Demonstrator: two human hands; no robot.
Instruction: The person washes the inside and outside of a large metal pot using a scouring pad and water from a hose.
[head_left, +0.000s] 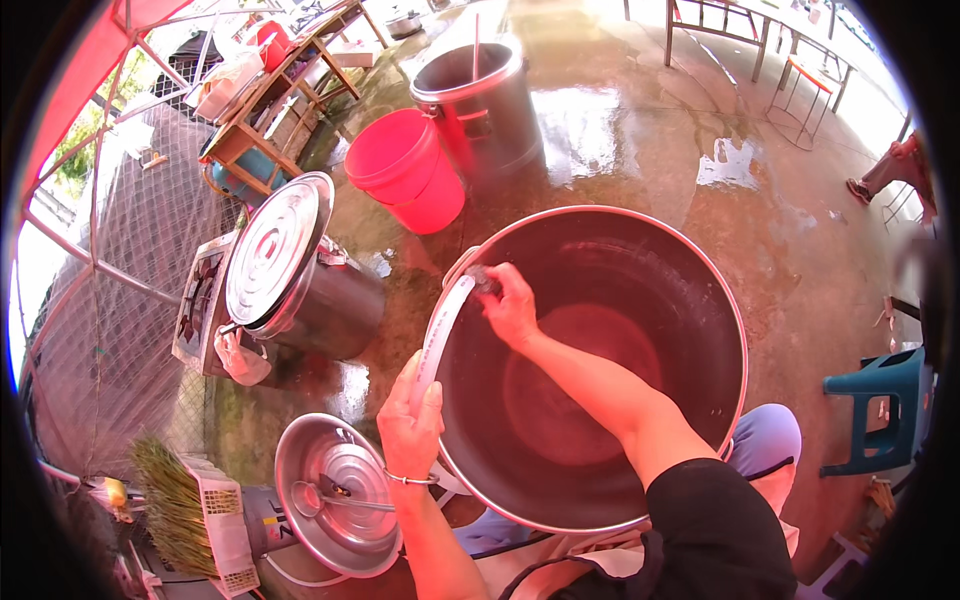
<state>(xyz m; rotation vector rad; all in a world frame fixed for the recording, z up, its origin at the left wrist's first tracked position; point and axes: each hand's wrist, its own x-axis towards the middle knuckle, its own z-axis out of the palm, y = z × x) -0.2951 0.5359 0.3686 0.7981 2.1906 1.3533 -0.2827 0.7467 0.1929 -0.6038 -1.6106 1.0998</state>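
A whitish translucent tube, probably a plastic hose (436, 330), is gripped by my left hand (411, 424). It runs up along the left rim of a large, deep metal pot (600, 450), and small printed marks line its side. My right hand (511, 307) reaches across the pot's mouth and pinches a dark scouring pad (482, 279) at the upper left inner wall, close to the tube's far end. The pot stands in front of my knees, with its dark inside facing me. No water stream can be made out.
Beyond the pot are a red bucket (409, 169) and a tall metal barrel (487, 112). A lidded stockpot (322, 307) stands left, near a metal basin (292, 487) holding a ladle (307, 499). On the right are a blue plastic stool (874, 409) and a person's leg (900, 172). The concrete floor (637, 150) is wet.
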